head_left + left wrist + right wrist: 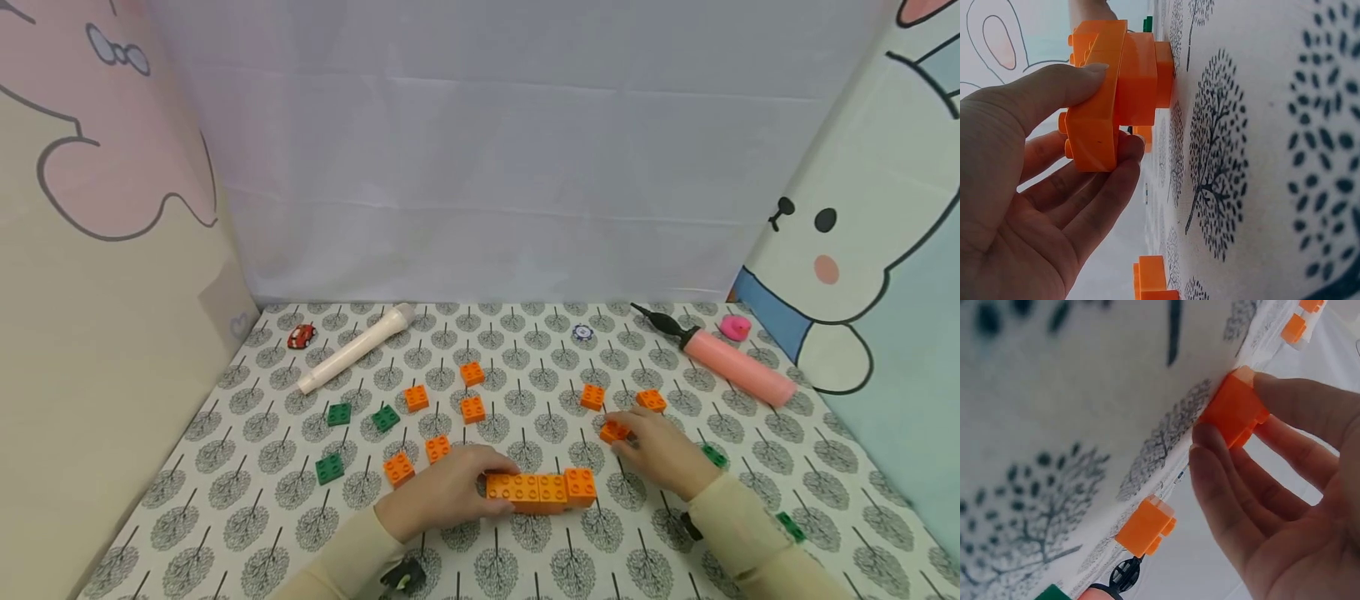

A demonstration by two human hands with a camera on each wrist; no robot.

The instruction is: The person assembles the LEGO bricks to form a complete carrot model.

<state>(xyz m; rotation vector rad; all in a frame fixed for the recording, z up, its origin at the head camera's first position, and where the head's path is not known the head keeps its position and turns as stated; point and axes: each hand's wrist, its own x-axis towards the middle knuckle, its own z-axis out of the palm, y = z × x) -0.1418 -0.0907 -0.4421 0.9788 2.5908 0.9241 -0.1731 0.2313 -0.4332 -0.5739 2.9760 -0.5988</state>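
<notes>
My left hand (pixel 450 492) grips one end of a built row of orange toy bricks (pixel 552 493). In the left wrist view the thumb lies on the studded side and the fingers reach round below; a long brick (pixel 1094 147) sits over smaller ones in steps. To its right, my right hand (pixel 663 454) pinches a single orange brick (pixel 614 431) between thumb and fingertips. The right wrist view shows that brick (pixel 1235 409) at the patterned cloth; whether it touches the cloth I cannot tell. Two loose orange bricks (pixel 592 396) (pixel 651 401) lie just beyond the right hand.
Several orange bricks (pixel 416 397) and green bricks (pixel 339 414) lie left of centre, with more green bricks (pixel 714 455) by the right arm. Farther back are a red toy car (pixel 302 336), white stick (pixel 356 348), chip (pixel 582 332), pink pump (pixel 738 367) and pink toy (pixel 735 327).
</notes>
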